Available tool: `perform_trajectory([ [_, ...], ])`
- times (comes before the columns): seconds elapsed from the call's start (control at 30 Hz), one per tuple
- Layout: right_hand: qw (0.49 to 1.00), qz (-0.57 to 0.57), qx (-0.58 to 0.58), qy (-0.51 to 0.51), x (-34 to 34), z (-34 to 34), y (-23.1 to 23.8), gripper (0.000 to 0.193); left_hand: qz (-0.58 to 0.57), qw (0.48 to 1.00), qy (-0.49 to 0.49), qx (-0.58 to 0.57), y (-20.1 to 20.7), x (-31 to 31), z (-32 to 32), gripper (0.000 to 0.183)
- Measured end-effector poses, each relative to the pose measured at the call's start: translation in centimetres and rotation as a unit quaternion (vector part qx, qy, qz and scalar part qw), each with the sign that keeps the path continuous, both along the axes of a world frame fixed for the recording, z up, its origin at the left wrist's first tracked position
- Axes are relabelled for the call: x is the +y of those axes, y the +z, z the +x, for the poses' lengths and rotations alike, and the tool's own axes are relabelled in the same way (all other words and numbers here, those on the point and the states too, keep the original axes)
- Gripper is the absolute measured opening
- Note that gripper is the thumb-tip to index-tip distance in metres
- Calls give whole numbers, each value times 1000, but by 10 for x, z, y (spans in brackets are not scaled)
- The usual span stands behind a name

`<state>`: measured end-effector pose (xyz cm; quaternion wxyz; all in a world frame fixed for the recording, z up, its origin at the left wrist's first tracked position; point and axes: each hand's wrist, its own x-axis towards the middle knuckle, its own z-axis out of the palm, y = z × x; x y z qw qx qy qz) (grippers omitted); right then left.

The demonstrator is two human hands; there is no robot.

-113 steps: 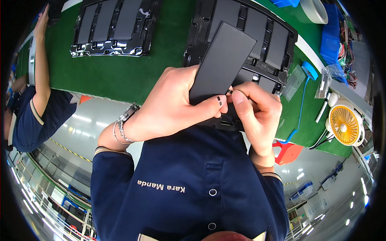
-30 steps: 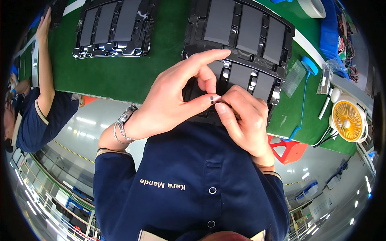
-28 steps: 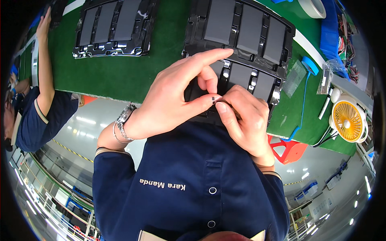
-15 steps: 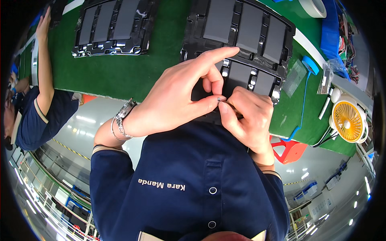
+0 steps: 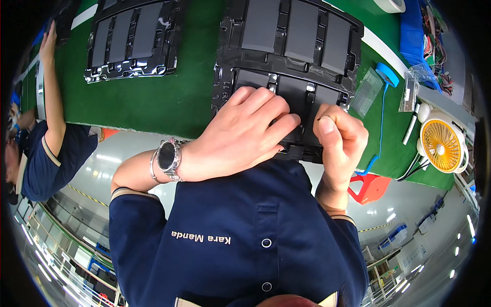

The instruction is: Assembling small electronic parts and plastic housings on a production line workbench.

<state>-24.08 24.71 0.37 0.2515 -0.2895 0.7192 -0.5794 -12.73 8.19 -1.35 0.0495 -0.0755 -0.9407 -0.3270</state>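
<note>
Palm down, my left hand lies over the near black tray. Its fingers are bent, with thumb and index finger apart; some fingertips are hidden below the hand. Just right of it, my right hand is closed, thumb pressed against the curled index finger above the same tray. A tiny dark spot shows at its fingertips, too small to name. Dark flat panels lie in this tray's slots. Directly beyond it, another black tray holds grey flat panels.
A stack of black trays with grey panels stands at the far left of the green table. To the right are a blue coiled cord, a clear bag and a yellow-white fan. Another person's arm reaches in at the left.
My hands, fingertip to fingertip before, have come apart. The left turned palm down over the near tray; the right moved right and stays closed. The view shifted slightly.
</note>
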Motion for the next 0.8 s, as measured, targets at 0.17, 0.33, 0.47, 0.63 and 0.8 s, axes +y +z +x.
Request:
perform_trajectory([
  [0.17,995,-34,-96,-17,4,-1,-3,27,-47,994,-13,94,-10,-1,-9,50],
  [0.33,994,-54,-92,-30,4,-1,5,27,113,986,44,118,-5,-17,-7,56],
  [0.47,995,-57,-78,-25,5,-2,7,27,525,816,114,-214,13,-13,1,87],
  [0.63,999,-37,-15,-16,5,3,12,23,702,652,112,-263,23,-4,10,83],
  [0.8,1000,-4,8,3,-1,7,14,19,689,671,97,-256,12,-14,12,73],
])
